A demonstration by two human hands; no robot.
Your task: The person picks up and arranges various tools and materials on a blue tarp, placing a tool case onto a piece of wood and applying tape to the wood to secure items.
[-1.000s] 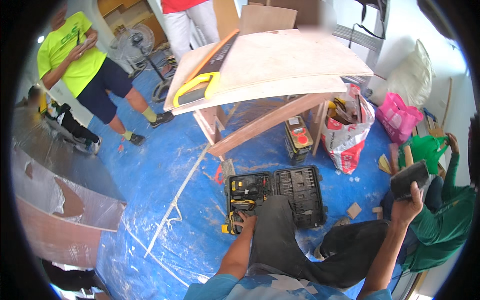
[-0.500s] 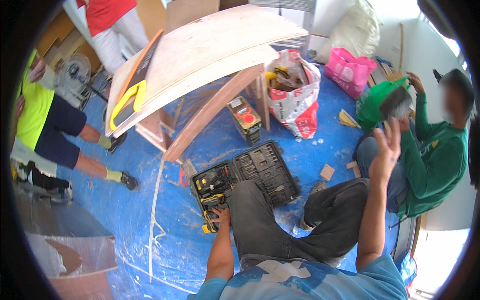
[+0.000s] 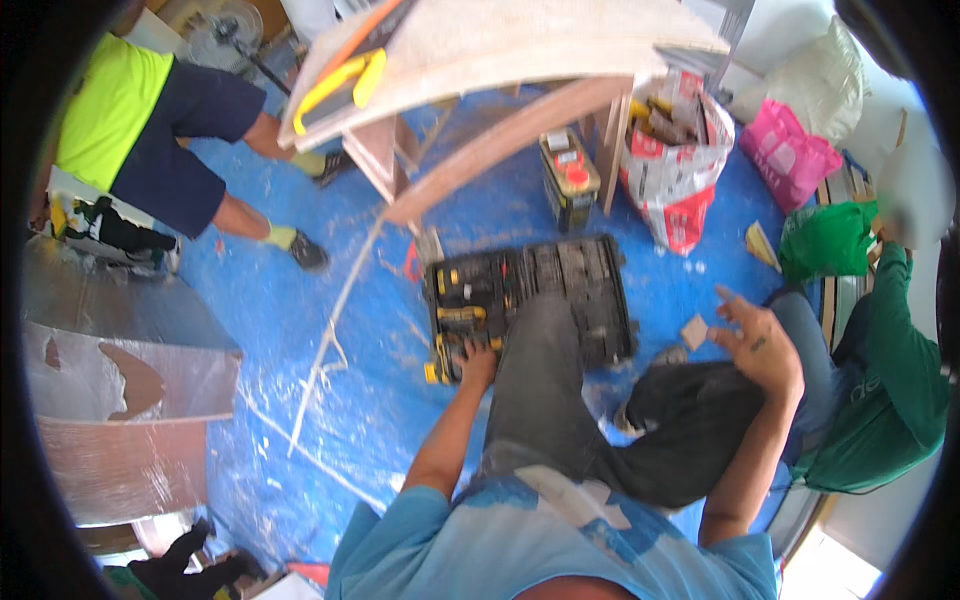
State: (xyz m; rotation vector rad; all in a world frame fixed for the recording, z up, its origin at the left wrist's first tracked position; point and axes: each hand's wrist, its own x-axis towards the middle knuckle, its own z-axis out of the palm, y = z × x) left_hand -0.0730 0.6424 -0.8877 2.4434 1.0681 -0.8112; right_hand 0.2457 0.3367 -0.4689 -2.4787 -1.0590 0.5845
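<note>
On the floor in front of me lies an opened black tool case [image 3: 600,345], its two halves spread flat. My left hand [image 3: 478,362] reaches into the case's left half. Its fingers are curled over a yellow-and-black cordless drill [image 3: 444,352], which still rests in the case. Another yellow-and-black tool [image 3: 462,315] sits just above it. The other half holds rows of bits, partly covered by my leg. My right hand [image 3: 762,348] is raised over my right knee, fingers apart, with nothing in it.
A curved plywood piece [image 3: 520,50] bears a yellow-handled handsaw [image 3: 340,90]. Beyond the case stand a metal can [image 3: 570,180] and a red-and-white bag [image 3: 675,180]. One person [image 3: 160,150] stands at left; another in a green sleeve [image 3: 895,340] sits at right, by a green bag [image 3: 825,243].
My view has shifted, moving the case and bench in the picture. My right hand has come down and its fingers spread. The person at right has leaned over. My left hand stays at the drill.
</note>
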